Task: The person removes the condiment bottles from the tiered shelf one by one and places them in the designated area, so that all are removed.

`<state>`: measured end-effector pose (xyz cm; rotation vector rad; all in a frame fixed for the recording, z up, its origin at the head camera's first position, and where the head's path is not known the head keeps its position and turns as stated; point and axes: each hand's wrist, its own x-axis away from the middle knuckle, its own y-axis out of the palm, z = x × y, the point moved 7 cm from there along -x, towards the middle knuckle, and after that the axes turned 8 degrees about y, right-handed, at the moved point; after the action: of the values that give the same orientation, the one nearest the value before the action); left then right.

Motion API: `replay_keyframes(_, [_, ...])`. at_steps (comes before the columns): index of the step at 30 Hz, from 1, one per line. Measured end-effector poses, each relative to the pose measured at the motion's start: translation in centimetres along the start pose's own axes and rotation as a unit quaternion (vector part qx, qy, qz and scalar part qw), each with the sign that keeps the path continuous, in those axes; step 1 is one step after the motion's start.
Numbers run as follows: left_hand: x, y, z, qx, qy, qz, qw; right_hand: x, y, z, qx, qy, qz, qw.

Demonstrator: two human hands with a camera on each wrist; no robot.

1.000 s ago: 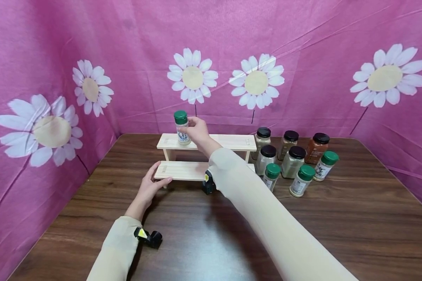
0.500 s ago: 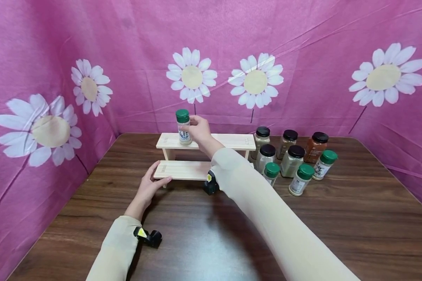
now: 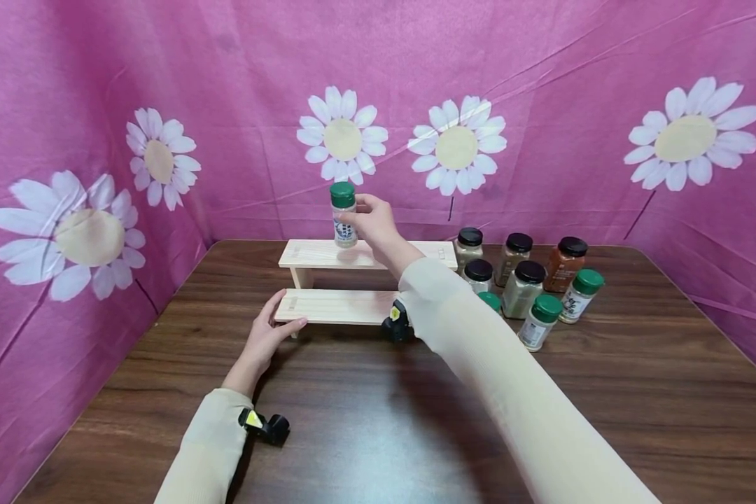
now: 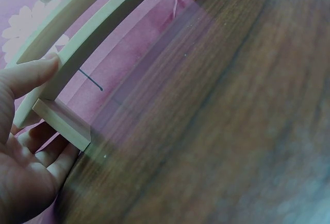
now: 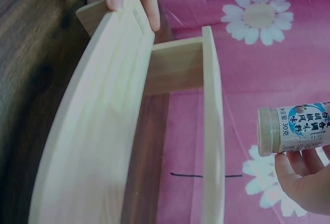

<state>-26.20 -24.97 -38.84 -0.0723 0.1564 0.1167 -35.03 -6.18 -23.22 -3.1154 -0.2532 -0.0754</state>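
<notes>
A two-tier wooden rack stands on the table, with an upper shelf [image 3: 305,253] behind a lower shelf [image 3: 337,306]. My left hand [image 3: 267,336] grips the left end of the lower shelf; the left wrist view shows the thumb [image 4: 36,74] on the plank and the other fingers around the end support [image 4: 64,123]. Raised over the upper shelf is a spice jar [image 3: 344,222] with a green lid and pale contents, pinched upright in my right hand [image 3: 378,224]. In the right wrist view the jar's base [image 5: 265,131] is apart from the upper plank [image 5: 212,131].
Right of the rack stand several black-lidded jars [image 3: 523,287], one with reddish contents [image 3: 565,266]. Green-lidded jars [image 3: 540,323] are in front of them, one partly hidden by my right sleeve [image 3: 479,350]. A pink flowered cloth [image 3: 403,70] hangs behind the wooden table [image 3: 353,406].
My right hand has carried the spice jar to the right and upward, raising it off the upper shelf. My left hand has stayed on the rack's lower shelf.
</notes>
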Motion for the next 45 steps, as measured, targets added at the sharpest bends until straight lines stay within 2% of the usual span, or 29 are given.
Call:
replay_keyframes(11, [-0.2,-0.3,-0.6,-0.014,0.001,0.001,0.9999,1.0,-3.1,-2.0,0.021,-0.021,0.012,1.000])
replay_keyframes(25, [-0.2,-0.2,-0.6,-0.012,0.002,-0.003,0.9999,2.9,-6.9,-3.4,0.034,-0.016,-0.017,0.999])
replay_keyframes(35, [-0.2,-0.3,-0.6,-0.007,0.003,-0.005,1.0000,4.2,-9.7,-3.9,-0.003,-0.033,-0.037,0.999])
replay_keyframes(41, [-0.2,-0.3,-0.5,-0.012,0.003,-0.004,0.9999,4.9,-11.8,-4.1,-0.036,-0.047,-0.033,0.998])
replay_keyframes(45, [-0.2,-0.3,-0.6,-0.015,0.001,-0.006,0.9999,5.4,-13.2,-4.0,-0.038,-0.046,-0.024,0.998])
